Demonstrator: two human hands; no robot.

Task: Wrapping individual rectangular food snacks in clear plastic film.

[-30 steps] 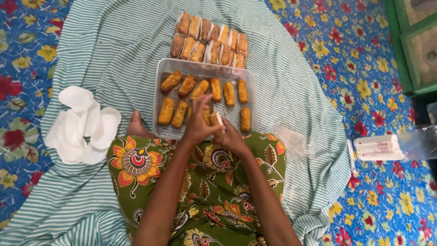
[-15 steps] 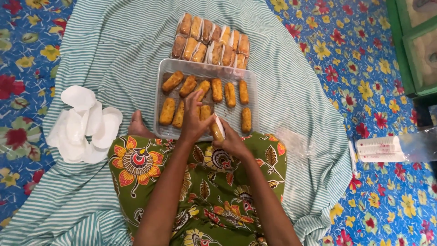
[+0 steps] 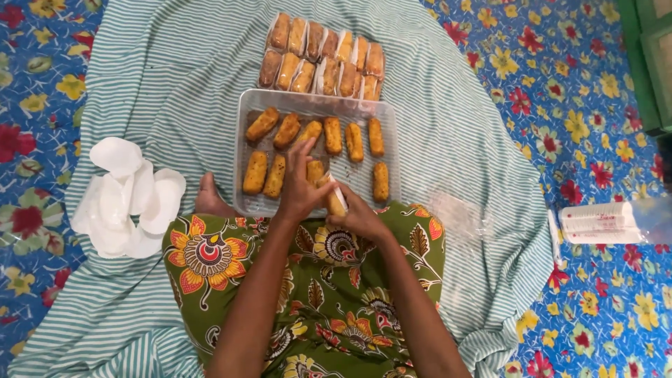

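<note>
A clear plastic tray (image 3: 388, 115) on the striped cloth holds several golden fried rolls (image 3: 355, 142). Beyond it lie two rows of rolls wrapped in clear plastic (image 3: 323, 64). My left hand (image 3: 299, 190) and my right hand (image 3: 358, 217) meet at the tray's near edge, both closed around one fried roll (image 3: 336, 204) with a bit of clear wrap on it. My left fingers reach over the rolls in the tray. My green flowered skirt (image 3: 315, 280) covers my lap just below.
A pile of white round paper cups or lids (image 3: 126, 199) lies at the left on the striped cloth (image 3: 168, 77). Loose clear bags (image 3: 458, 213) rest right of my knee. A stack of white packets (image 3: 602, 222) sits on the flowered floor mat (image 3: 581, 105) at the right.
My hands have drawn back slightly toward my lap with the roll between them; the right hand now wraps it more closely. The tray and the wrapped rolls stay put.
</note>
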